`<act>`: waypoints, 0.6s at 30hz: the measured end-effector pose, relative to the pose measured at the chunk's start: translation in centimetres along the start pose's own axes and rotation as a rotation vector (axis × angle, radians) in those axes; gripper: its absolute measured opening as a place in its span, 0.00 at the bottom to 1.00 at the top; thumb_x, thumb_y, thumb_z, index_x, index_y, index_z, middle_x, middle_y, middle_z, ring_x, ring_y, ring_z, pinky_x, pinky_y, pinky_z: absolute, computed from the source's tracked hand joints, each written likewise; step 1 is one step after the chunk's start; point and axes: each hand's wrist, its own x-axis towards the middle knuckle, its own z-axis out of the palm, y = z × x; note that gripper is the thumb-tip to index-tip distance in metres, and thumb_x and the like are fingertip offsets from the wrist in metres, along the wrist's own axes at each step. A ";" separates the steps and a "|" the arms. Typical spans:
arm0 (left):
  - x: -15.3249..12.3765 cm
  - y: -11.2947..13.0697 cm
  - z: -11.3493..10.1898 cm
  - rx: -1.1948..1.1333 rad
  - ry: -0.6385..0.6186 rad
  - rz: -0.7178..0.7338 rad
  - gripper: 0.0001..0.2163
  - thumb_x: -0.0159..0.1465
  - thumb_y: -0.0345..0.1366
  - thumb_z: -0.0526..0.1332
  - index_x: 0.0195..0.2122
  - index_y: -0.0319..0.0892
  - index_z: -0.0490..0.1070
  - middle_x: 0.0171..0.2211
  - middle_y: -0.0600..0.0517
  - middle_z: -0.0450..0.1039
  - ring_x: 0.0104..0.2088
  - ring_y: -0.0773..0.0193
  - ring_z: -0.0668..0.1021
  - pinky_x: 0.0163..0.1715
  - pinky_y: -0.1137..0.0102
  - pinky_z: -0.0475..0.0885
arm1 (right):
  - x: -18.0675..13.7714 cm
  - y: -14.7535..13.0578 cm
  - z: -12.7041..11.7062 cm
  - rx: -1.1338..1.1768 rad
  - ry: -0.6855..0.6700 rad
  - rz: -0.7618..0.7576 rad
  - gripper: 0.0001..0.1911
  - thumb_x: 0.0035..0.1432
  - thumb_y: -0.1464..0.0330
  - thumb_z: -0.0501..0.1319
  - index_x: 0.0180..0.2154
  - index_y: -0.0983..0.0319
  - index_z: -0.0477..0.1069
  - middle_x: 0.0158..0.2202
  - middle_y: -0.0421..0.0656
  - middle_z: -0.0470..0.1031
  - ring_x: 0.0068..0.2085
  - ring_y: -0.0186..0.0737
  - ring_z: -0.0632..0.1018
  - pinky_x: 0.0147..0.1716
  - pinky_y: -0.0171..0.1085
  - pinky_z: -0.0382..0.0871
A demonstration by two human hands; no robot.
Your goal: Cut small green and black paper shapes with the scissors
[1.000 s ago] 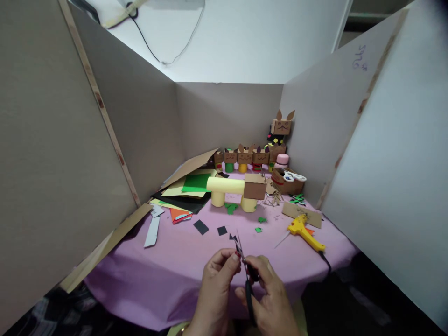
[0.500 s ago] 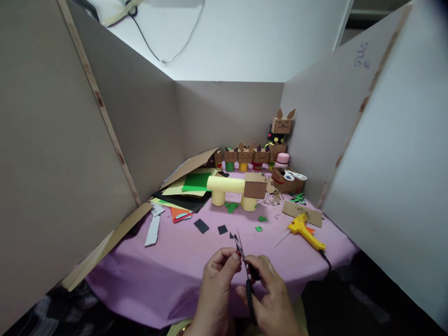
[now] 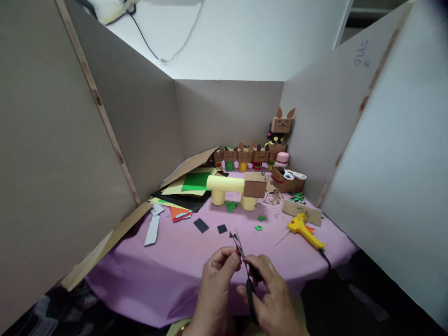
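My right hand (image 3: 269,291) grips black-handled scissors (image 3: 250,291), whose slightly parted blades point away from me. Thumb and fingertips of my left hand (image 3: 220,275) are pinched together right beside the blades. A small dark piece, seemingly black paper, shows at the fingertips, mostly hidden. Just beyond the blade tips lie small black paper scraps (image 3: 232,235), a black square (image 3: 222,229) and a larger black rectangle (image 3: 201,226). Behind them stands a yellow paper-tube animal body (image 3: 226,183) with a brown cardboard box head (image 3: 255,185).
A yellow glue gun (image 3: 304,231) rests on cardboard at right, its cord off the edge. Coloured paper sheets (image 3: 196,182) pile up at left. Several box-headed figures (image 3: 245,155) line the back, near a cardboard box (image 3: 289,181) holding white scissors (image 3: 294,175). Green scraps (image 3: 231,206) lie about.
Both hands stay almost in the same place by the scissors. The scissor blades look a little differently angled; the view has shifted very slightly.
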 end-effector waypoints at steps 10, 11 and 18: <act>0.3 0.0 -0.3 0.043 -0.047 0.040 0.06 0.52 0.35 0.65 0.23 0.39 0.71 0.20 0.57 0.66 0.25 0.69 0.66 0.28 0.76 0.62 | -0.3 0.6 -0.1 0.045 -0.020 -0.007 0.19 0.53 0.67 0.60 0.48 0.58 0.64 0.32 0.41 0.68 0.30 0.39 0.72 0.30 0.35 0.67; 0.3 0.0 -0.3 0.045 -0.052 0.042 0.06 0.52 0.34 0.65 0.23 0.39 0.71 0.20 0.57 0.66 0.25 0.69 0.66 0.28 0.75 0.62 | -0.3 0.6 -0.1 0.057 -0.021 -0.002 0.19 0.53 0.67 0.61 0.48 0.58 0.64 0.32 0.41 0.68 0.30 0.39 0.72 0.29 0.34 0.67; 0.3 -0.3 -0.4 -0.010 -0.055 0.017 0.05 0.52 0.34 0.66 0.23 0.39 0.71 0.21 0.56 0.66 0.26 0.69 0.67 0.30 0.75 0.64 | -0.2 0.7 0.2 0.116 -0.026 0.026 0.19 0.52 0.67 0.61 0.48 0.58 0.64 0.33 0.42 0.69 0.30 0.39 0.72 0.29 0.34 0.68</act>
